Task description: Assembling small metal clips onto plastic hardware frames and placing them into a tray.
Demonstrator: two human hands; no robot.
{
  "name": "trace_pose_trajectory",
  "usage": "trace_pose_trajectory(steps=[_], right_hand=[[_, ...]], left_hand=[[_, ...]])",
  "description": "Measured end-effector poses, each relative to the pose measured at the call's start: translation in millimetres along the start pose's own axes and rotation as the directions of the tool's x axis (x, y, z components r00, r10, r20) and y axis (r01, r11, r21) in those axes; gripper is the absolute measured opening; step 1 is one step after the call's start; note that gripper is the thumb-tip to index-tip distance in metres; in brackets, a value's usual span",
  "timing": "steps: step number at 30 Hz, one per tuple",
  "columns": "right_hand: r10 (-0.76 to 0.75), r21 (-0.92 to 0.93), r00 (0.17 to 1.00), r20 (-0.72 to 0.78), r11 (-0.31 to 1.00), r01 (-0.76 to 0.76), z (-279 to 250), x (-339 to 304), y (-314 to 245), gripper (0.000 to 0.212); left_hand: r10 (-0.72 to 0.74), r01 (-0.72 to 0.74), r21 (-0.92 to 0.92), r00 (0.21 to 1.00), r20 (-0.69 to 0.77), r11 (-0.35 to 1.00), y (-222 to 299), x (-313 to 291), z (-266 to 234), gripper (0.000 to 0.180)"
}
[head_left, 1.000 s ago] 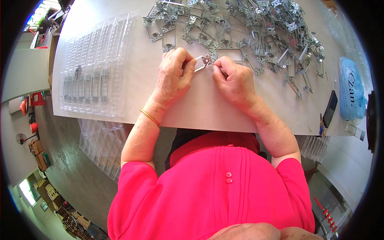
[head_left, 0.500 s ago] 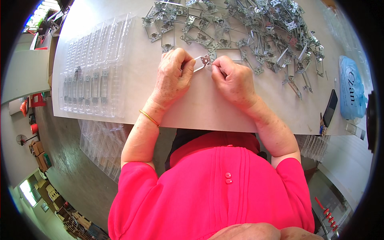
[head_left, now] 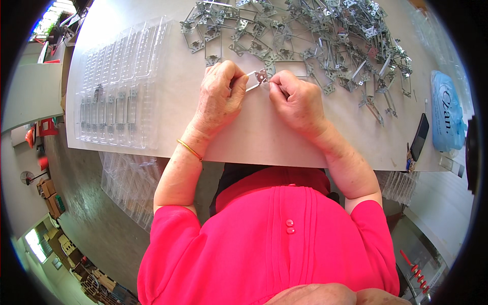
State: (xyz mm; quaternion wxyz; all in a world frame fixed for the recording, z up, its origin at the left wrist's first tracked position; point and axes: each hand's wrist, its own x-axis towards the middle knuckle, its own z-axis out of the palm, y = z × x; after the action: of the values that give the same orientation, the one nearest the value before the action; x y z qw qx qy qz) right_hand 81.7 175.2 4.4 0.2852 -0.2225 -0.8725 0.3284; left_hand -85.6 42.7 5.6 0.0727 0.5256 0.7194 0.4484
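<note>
Between my two hands, a small metal wire bracket (head_left: 261, 77) with a perforated plate is held just above the table. My left hand (head_left: 222, 94) is closed, pinching the bracket's wire loop between thumb and forefinger. On the other side, my right hand (head_left: 296, 100) is closed with its fingertips at the plate's edge. Whether a further small part is inside the right-hand pinch is hidden. Beyond the hands lies a tangled heap of similar metal brackets (head_left: 345, 40), some touching each other near my fingers.
At left on the table (head_left: 244, 137) lies a clear plastic tray (head_left: 122, 63), with several brackets lined up in its near slots. A dark phone (head_left: 420, 137), keys (head_left: 409, 161) and a blue plastic package (head_left: 446, 112) are at the right edge. More clear trays (head_left: 129, 185) are below the table.
</note>
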Motion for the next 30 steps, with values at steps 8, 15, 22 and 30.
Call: trace_pose_trajectory(steps=[8,15,22,30], right_hand=[[0.098,0.102,0.994,0.044,0.990,-0.102,-9,5,-2,0.006],[0.145,0.289,0.989,-0.004,0.947,-0.138,-7,10,-1,0.005],[0.003,0.404,0.999,-0.044,0.915,0.015,-4,5,0,0.007],[-0.036,0.314,0.999,0.003,0.949,0.034,-5,1,0,0.005]], left_hand=[[0.019,-0.019,0.007,1.000,-0.009,1.000,0,4,-1,0.011],[0.045,-0.045,0.003,0.999,0.011,0.999,1,8,-5,0.013],[0.175,-0.176,0.045,0.984,0.018,0.983,-2,10,-6,0.013],[0.178,-0.178,-0.037,0.984,-0.009,0.983,-3,7,0,0.013]])
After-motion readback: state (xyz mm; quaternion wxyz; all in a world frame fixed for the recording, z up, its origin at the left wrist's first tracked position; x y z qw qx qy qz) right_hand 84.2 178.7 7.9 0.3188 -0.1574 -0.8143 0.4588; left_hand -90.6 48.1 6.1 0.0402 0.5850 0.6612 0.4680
